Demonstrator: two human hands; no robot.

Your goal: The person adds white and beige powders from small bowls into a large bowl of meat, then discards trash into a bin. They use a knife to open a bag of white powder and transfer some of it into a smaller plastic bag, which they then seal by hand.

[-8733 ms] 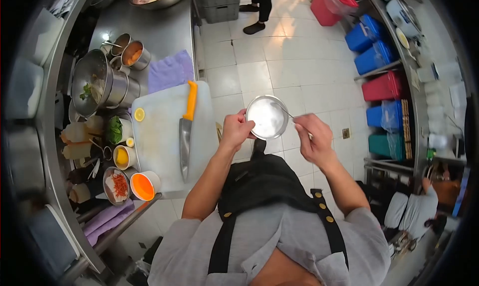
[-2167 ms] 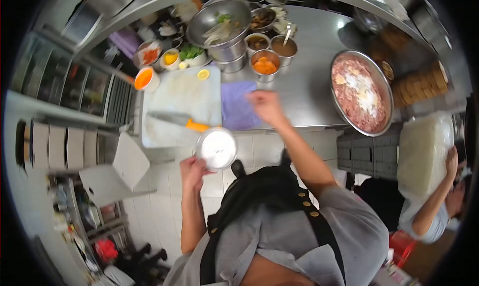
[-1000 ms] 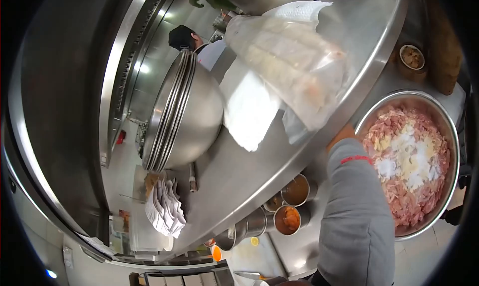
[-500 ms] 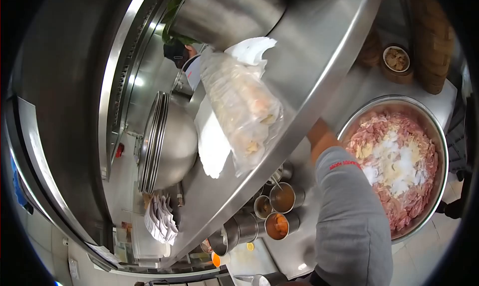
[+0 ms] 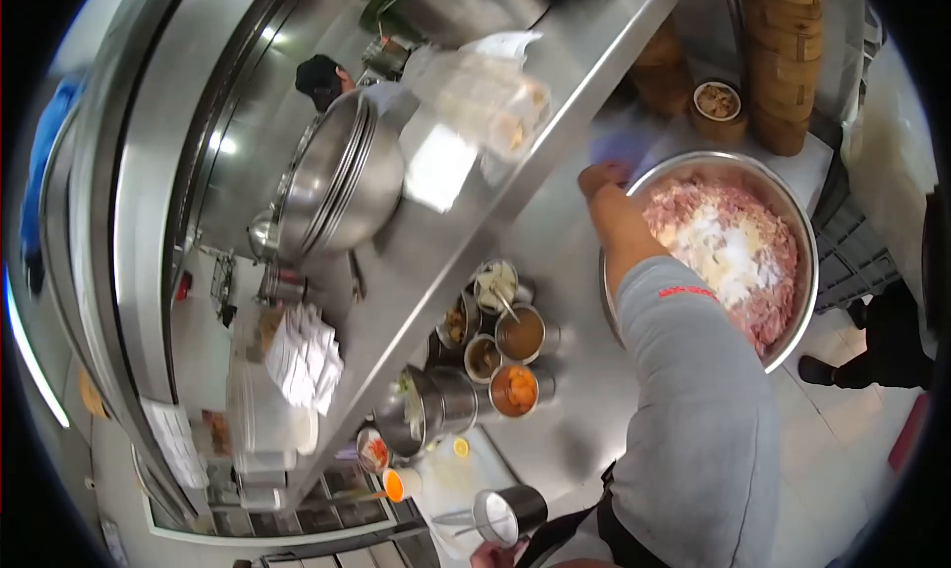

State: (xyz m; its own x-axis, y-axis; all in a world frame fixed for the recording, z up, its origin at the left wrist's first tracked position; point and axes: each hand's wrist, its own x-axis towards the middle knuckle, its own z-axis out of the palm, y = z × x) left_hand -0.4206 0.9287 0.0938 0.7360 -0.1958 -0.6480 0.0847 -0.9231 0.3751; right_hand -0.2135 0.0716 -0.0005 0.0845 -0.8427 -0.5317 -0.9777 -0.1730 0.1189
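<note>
My right hand point(image 5: 601, 180) reaches far forward under the steel shelf, beside the rim of a large steel bowl point(image 5: 807, 301) of minced pink meat point(image 5: 768, 306) topped with white powder. Its fingers are at a blurred purple thing point(image 5: 619, 148); I cannot tell whether they grip it. My left hand point(image 5: 487, 554) shows only at the bottom edge, holding a small steel cup point(image 5: 507, 515) with white powder inside, above the white cutting board point(image 5: 451, 479).
Steel pots of sauces and chopped ingredients point(image 5: 500, 355) stand on the counter left of my arm. The upper shelf point(image 5: 515, 187) carries a plastic bag point(image 5: 485, 98) and stacked steel bowls point(image 5: 342, 187). Bamboo steamers point(image 5: 783, 53) stand at the back right. Another person's shoe point(image 5: 822, 370) is at the right.
My view has swung down and right, so the counter pots and cutting board show more. My right arm has stretched farther forward along the big bowl's rim. The small cup has come into view.
</note>
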